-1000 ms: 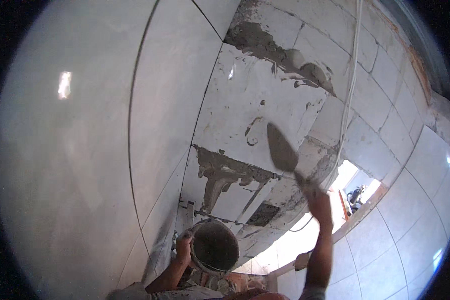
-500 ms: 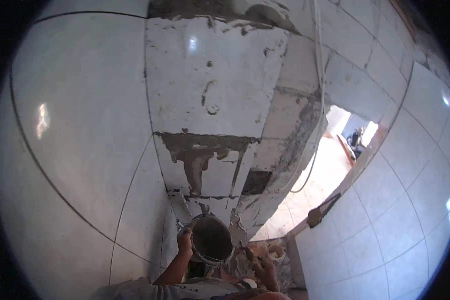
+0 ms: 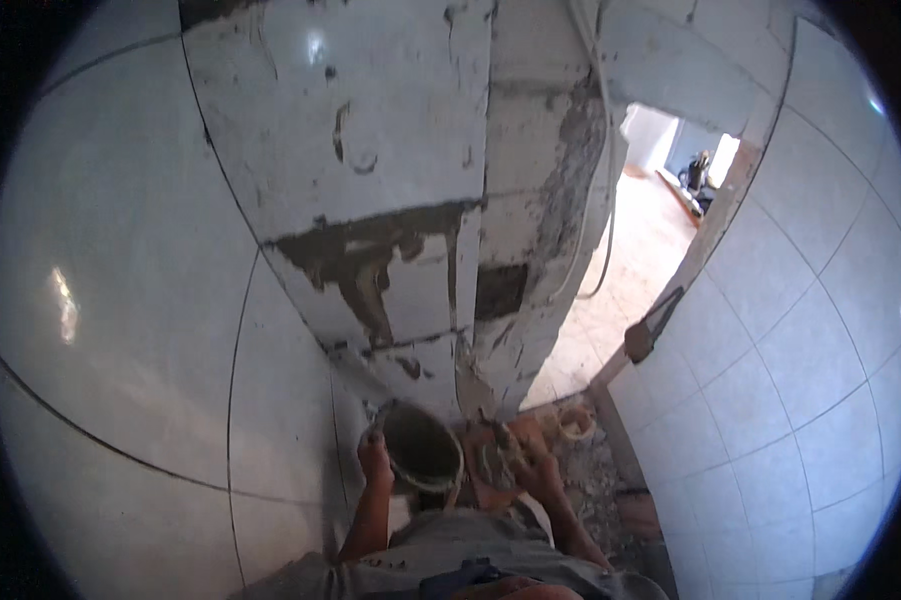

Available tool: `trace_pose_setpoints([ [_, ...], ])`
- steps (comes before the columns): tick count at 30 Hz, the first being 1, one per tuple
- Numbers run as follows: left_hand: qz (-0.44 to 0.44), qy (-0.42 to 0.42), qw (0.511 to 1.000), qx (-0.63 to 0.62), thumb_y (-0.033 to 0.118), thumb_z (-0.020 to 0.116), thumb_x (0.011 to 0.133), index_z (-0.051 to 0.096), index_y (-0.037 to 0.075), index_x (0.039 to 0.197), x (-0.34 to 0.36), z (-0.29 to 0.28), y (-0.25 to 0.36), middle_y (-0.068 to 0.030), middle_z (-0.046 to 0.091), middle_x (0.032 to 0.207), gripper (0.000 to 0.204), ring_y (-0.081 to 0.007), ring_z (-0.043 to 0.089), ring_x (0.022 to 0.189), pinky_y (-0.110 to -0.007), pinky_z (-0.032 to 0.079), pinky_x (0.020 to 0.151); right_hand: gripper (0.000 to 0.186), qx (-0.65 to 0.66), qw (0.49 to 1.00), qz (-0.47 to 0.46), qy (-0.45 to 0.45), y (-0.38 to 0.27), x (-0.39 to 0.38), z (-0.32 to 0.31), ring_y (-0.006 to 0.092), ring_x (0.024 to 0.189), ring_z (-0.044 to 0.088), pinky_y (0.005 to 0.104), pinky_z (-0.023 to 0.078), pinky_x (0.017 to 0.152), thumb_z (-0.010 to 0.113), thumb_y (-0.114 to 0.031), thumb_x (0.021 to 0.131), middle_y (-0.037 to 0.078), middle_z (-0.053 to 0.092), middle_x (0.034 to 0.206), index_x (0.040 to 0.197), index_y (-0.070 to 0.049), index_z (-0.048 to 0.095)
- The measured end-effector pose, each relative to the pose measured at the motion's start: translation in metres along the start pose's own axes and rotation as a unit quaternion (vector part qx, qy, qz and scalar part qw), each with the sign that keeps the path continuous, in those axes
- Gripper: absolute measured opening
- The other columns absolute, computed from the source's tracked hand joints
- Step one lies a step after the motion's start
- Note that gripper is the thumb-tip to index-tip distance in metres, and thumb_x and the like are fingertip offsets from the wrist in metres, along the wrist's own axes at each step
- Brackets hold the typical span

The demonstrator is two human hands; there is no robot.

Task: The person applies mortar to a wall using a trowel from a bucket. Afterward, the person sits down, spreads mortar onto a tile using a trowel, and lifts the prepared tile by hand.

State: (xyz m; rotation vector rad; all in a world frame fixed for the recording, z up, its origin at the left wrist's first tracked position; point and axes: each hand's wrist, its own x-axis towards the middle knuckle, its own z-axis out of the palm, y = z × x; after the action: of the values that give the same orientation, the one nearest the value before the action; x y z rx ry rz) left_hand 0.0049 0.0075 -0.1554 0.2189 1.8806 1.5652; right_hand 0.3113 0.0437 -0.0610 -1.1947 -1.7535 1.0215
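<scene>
My left hand [image 3: 373, 457] is closed on the left rim of a round bucket [image 3: 460, 468], which is tilted with its dark mouth turned up toward me. What lies inside the bucket is too dark to make out. To the right of it, my right hand [image 3: 536, 472] is wrapped round the handle of a trowel [image 3: 475, 393], whose pale, smeared blade points away from me toward the wall. Ahead is a white wall tile [image 3: 380, 130] with mortar smears, and below it a patch of wet grey mortar [image 3: 340, 255].
Large glossy tiles cover the left wall [image 3: 120, 250] and the right wall [image 3: 760, 360]. A pale cable [image 3: 607, 170] hangs beside the bright doorway [image 3: 610, 290]. A small tub [image 3: 576, 422] stands on the rubble-strewn floor [image 3: 595, 480], near an orange-brown board [image 3: 528, 432].
The view has tipped and shifted, so the wall appears higher and further left. My right hand has moved up and forward with the trowel. My left hand still grips the bucket.
</scene>
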Motion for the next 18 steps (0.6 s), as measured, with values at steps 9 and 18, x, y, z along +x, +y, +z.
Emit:
trace_pose_setpoints([
  [9, 0.043, -0.158, 0.935, -0.316, 0.019, 0.051, 0.087, 0.046, -0.003, 0.117, -0.028, 0.011, 0.099, -0.0135, 0.052, 0.113, 0.037, -0.0278, 0.052, 0.102, -0.04, 0.042, 0.088, 0.031, -0.139, 0.989, -0.032, 0.037, -0.03, 0.001, -0.02, 0.0319, 0.075, 0.059, 0.041, 0.046, 0.063, 0.062, -0.019, 0.076, 0.018, 0.059, 0.091, 0.101, -0.002, 0.057],
  [18, 0.023, -0.246, 0.893, -0.377, 0.024, 0.05, 0.086, 0.039, -0.002, 0.124, -0.041, 0.045, 0.133, -0.017, 0.046, 0.122, 0.048, -0.0314, 0.046, 0.111, -0.045, 0.036, 0.094, 0.042, -0.307, 0.942, -0.069, 0.118, -0.006, 0.0, -0.024, 0.0361, 0.092, 0.053, 0.0438, 0.046, 0.072, 0.059, -0.005, 0.074, 0.017, 0.05, 0.106, 0.115, -0.007, 0.05],
])
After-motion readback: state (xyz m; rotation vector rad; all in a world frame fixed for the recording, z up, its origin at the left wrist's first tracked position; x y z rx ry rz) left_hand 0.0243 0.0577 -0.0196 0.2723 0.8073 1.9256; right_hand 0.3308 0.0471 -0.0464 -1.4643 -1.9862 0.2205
